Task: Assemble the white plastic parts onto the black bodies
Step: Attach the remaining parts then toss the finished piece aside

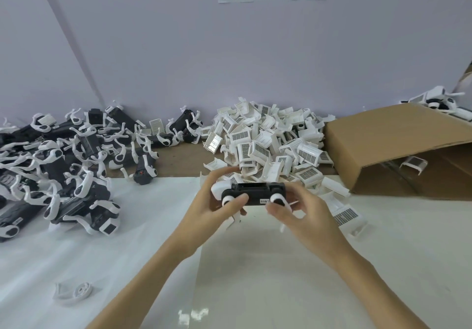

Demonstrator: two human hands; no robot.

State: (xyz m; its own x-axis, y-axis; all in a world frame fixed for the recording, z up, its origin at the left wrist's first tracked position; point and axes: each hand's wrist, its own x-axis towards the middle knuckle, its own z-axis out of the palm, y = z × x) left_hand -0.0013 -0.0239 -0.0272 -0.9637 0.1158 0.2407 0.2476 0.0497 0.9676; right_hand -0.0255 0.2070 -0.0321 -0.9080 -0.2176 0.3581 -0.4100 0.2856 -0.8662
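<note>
While both hands grip it, black body (252,194) horizontal, white-capped ends.

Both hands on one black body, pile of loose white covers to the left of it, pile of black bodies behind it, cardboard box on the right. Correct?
One swap is wrong. In the head view the pile of black bodies lies to the left, and the pile of loose white covers sits behind the held black body. The rest stands: left hand and right hand both grip it, and the cardboard box is on the right.
</note>
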